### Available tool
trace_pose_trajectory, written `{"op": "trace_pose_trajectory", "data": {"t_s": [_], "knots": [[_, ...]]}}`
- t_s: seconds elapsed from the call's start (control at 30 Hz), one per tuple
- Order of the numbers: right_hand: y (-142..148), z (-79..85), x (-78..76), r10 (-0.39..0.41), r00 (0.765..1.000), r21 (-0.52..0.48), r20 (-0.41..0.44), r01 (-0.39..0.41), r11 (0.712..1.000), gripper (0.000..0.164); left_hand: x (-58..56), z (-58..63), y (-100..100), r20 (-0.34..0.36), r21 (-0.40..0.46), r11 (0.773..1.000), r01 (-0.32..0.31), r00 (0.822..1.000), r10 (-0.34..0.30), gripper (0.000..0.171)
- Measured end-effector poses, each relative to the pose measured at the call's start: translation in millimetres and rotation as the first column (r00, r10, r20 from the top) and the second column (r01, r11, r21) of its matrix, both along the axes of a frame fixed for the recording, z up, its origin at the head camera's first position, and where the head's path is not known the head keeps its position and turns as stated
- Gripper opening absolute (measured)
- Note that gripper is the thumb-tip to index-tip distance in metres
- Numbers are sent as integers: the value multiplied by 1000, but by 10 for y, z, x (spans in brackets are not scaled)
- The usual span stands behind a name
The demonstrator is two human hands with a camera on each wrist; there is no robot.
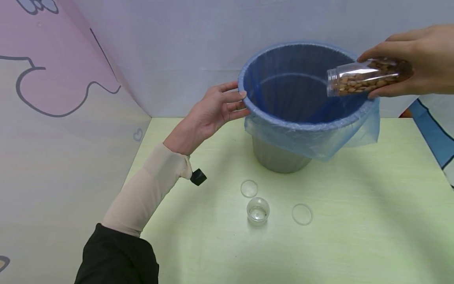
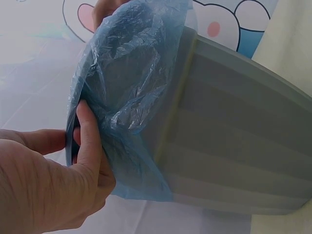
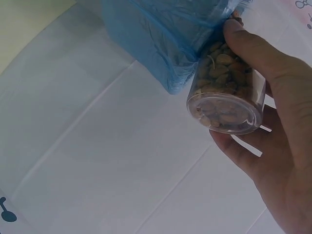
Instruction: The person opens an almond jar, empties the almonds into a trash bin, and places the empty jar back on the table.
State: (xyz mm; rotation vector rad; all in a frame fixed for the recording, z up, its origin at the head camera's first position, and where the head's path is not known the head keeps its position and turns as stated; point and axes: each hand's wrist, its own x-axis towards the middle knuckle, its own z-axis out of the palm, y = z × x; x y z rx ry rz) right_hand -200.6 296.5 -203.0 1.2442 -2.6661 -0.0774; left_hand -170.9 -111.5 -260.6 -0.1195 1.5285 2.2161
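My left hand (image 1: 214,110) holds the near-left rim of a grey trash bin (image 1: 278,156), thumb and fingers on either side of it. A thin blue bag (image 1: 301,138) lines the bin and hangs folded over its rim. My right hand (image 1: 423,59) grips a clear plastic jar (image 1: 332,83) around its body. The jar lies tipped nearly level, its uncapped mouth pointing left over the bin's opening. Brown almond-like nuts (image 3: 225,73) lie inside the jar. In the left wrist view, the fingers (image 2: 89,131) press against the bag at the rim.
On the pale green table (image 1: 354,244) in front of the bin stands a small clear cup (image 1: 258,210). A clear round lid (image 1: 249,189) lies just behind it, and a clear ring-like disc (image 1: 302,214) to its right. A pale wall (image 1: 184,47) rises behind.
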Motion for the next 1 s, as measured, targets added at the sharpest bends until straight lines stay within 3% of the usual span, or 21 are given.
{"op": "trace_pose_trajectory", "data": {"t_s": [0.3,1.0], "knots": [[13,37,-32,35,999,26,-32,-34,999,82,-3,4,-4,1,9,1000,1,1000,-1,51],[-1,51,-12,-11,999,59,-48,14,998,82,-13,-13,3,3,29,1000,2,1000,-3,52]]}}
